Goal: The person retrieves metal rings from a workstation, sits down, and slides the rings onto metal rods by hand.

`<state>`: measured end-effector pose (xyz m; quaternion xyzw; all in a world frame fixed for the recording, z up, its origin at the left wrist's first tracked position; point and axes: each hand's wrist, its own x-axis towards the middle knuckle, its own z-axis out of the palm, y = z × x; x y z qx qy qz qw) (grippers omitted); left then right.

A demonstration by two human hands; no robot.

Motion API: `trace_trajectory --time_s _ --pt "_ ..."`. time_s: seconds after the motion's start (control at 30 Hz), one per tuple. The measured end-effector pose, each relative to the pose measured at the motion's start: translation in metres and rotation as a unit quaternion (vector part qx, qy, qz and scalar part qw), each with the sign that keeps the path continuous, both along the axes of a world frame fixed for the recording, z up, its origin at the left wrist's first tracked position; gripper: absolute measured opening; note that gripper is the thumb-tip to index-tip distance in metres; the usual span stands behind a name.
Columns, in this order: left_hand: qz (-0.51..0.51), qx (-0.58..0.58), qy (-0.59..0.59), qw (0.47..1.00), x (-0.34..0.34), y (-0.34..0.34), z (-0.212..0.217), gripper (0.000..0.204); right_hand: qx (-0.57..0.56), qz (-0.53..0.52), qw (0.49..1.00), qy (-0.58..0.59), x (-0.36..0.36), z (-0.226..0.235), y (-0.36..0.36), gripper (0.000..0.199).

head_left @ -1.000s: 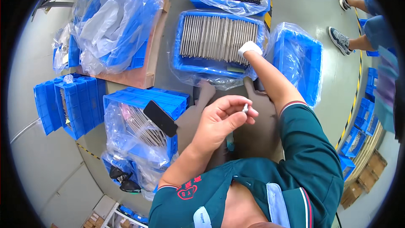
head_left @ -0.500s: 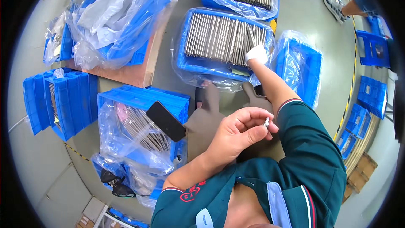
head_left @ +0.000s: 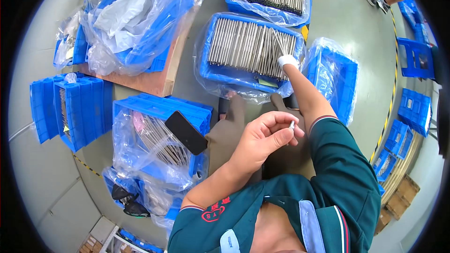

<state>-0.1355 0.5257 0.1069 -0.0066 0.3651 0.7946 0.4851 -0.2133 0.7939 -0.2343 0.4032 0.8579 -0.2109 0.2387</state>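
at the upper left, a large blue plastic crate (head_left: 160, 63) draped in clear film rests on a wooden board. at centre, a shallow rectangular blue plastic tray (head_left: 229, 72), lined with clear film, carries a dense row of long, slim, silvery metal rods (head_left: 234, 42); the long axis of most runs from the tray's far edge toward its near edge. beyond the tray's right edge stands a narrower film-covered blue plastic crate (head_left: 348, 72). a flat black phone (head_left: 186, 132) lies to the left of the person's bare left hand (head_left: 265, 140), which is well apart from the tray, outside its near edge. the right hand (head_left: 287, 61), covered in white, is the nearer to the rods: it sits at the tray's near right corner. from it, several tilted rods (head_left: 283, 42) fan toward the far edge, their near ends converging at the hand and their far ends splayed. the right fingers are hidden, so whether they grip cannot be told. a small pale yellow-green slip (head_left: 267, 82) lies along the near edge. smallest is a silvery metal piece (head_left: 291, 125), pinched between the left thumb and fingertips; its full length cannot be made out.
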Motion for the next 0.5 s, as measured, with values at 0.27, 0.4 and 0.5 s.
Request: trace_trajectory --time_s 0.27,0.4,0.5 --pt "0.032 -0.025 0.028 0.999 0.000 0.003 -0.010 0.029 -0.633 -0.418 0.638 0.133 0.038 0.031 -0.010 0.027" --pt "0.047 -0.038 0.043 0.997 -0.002 0.011 -0.013 0.027 -0.596 -0.417 0.668 0.158 0.053 0.080 -0.011 0.034" --pt "0.059 -0.041 0.059 0.996 -0.003 0.017 -0.020 0.025 -0.553 -0.306 0.748 0.206 0.062 0.145 -0.014 0.036"
